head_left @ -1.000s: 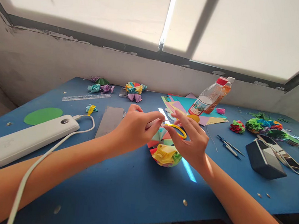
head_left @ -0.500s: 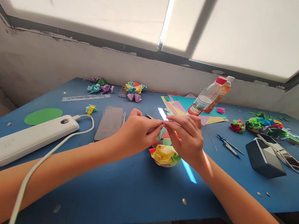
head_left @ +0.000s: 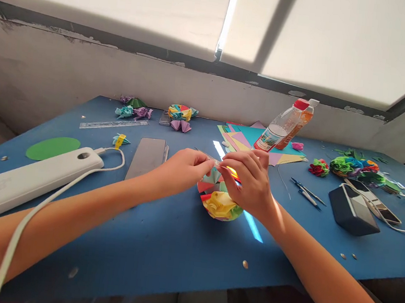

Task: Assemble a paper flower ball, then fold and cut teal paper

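Fingertips of my left hand and my right hand meet in pinches above a colourful folded-paper ball. Both hands are closed at the same spot, on something small and pale that I cannot make out. The ball rests on the blue table, yellow ruffled paper facing me, with red and green parts around it. My right fingers and palm hide part of its upper right side. A dark phone lies just left of my left hand.
A white power bank with its cable crosses the left side, by a green paper disc. Two bottles lean at the back near coloured paper sheets. Pens, a dark box and paper flowers lie right.
My fingertips have parted slightly, and a little pale thing shows between them. The whole view has shifted a little, so the table's things appear higher and further left.
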`<control>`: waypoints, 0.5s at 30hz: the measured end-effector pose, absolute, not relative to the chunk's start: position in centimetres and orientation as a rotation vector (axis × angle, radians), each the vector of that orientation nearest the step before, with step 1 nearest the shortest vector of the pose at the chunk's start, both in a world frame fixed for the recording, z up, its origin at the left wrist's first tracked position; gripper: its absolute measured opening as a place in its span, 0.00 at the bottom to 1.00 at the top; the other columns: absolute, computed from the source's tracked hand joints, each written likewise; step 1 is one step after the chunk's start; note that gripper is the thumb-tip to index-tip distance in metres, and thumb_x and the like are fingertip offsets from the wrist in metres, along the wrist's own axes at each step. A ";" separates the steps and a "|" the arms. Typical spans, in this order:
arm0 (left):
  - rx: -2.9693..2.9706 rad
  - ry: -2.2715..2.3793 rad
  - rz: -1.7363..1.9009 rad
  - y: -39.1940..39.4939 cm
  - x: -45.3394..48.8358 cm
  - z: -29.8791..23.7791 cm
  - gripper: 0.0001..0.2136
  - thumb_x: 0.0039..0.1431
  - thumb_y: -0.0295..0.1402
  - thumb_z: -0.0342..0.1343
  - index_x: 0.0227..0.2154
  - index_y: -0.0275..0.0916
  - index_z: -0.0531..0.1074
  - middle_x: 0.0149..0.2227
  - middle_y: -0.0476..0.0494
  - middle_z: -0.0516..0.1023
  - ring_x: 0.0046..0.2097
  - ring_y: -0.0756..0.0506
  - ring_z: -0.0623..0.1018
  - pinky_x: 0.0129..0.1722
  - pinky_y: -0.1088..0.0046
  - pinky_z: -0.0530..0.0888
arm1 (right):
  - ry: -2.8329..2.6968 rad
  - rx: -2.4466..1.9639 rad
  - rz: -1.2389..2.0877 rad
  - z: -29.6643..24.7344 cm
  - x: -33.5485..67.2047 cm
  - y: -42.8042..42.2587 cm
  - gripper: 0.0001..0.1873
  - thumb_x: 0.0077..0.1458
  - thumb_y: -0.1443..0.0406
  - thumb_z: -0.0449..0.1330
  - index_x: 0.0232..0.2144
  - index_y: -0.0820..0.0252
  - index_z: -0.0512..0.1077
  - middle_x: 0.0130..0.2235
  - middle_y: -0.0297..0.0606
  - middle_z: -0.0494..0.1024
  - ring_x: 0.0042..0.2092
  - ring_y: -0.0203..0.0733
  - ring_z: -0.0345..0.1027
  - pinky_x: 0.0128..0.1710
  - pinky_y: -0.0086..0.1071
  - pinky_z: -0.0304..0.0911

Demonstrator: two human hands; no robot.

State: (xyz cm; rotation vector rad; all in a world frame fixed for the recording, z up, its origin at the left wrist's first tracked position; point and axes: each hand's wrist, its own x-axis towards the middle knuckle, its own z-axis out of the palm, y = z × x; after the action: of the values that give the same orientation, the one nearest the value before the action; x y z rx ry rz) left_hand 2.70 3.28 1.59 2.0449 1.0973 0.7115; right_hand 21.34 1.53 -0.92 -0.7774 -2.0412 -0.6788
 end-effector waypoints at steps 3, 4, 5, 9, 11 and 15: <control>2.120 1.052 0.759 3.1 2.7 1.7 0.16 0.60 0.40 0.47 0.19 0.39 0.62 0.19 0.54 0.56 0.21 0.53 0.56 0.19 0.76 0.53 | -2.033 -0.796 -0.626 -1.0 21.3 1.7 0.05 0.58 0.70 0.57 0.35 0.56 0.66 0.35 0.34 0.77 0.37 0.38 0.70 0.45 0.38 0.56; 2.134 1.048 0.777 2.9 2.7 1.7 0.16 0.60 0.39 0.47 0.19 0.39 0.60 0.19 0.54 0.56 0.22 0.53 0.56 0.19 0.76 0.52 | -2.024 -0.803 -0.609 -1.1 21.2 1.8 0.05 0.58 0.71 0.57 0.34 0.56 0.66 0.35 0.34 0.77 0.37 0.39 0.70 0.44 0.38 0.56; 2.136 1.049 0.793 2.8 2.8 1.7 0.16 0.60 0.38 0.48 0.19 0.39 0.59 0.19 0.54 0.56 0.22 0.53 0.56 0.19 0.76 0.52 | -2.017 -0.808 -0.594 -1.2 21.2 1.9 0.05 0.58 0.71 0.56 0.35 0.55 0.66 0.35 0.34 0.77 0.38 0.39 0.70 0.44 0.37 0.56; 2.086 1.082 0.872 2.5 3.0 1.5 0.15 0.56 0.34 0.50 0.17 0.38 0.55 0.19 0.54 0.51 0.23 0.54 0.54 0.20 0.77 0.52 | -2.038 -0.792 -0.567 -1.4 21.1 1.8 0.07 0.59 0.73 0.54 0.35 0.55 0.66 0.36 0.35 0.77 0.39 0.39 0.69 0.44 0.37 0.57; 2.066 1.090 0.908 2.3 3.1 1.5 0.14 0.53 0.32 0.51 0.16 0.38 0.54 0.19 0.54 0.50 0.23 0.54 0.53 0.20 0.77 0.52 | -2.045 -0.757 -0.584 -1.3 21.1 1.6 0.08 0.59 0.73 0.53 0.35 0.55 0.66 0.36 0.35 0.76 0.39 0.39 0.69 0.44 0.38 0.57; 2.015 1.074 0.960 1.6 3.4 1.7 0.15 0.51 0.31 0.51 0.14 0.39 0.52 0.18 0.54 0.47 0.23 0.54 0.51 0.20 0.77 0.51 | -2.058 -0.640 -0.646 -1.3 21.4 1.4 0.12 0.58 0.75 0.51 0.39 0.55 0.66 0.39 0.36 0.76 0.42 0.40 0.68 0.44 0.38 0.59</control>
State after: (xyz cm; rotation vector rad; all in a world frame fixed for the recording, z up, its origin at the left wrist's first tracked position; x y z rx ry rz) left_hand 3.40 1.61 1.71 2.0147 1.0740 0.9597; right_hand 21.37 1.37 -1.29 -0.6400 -2.0577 -0.6459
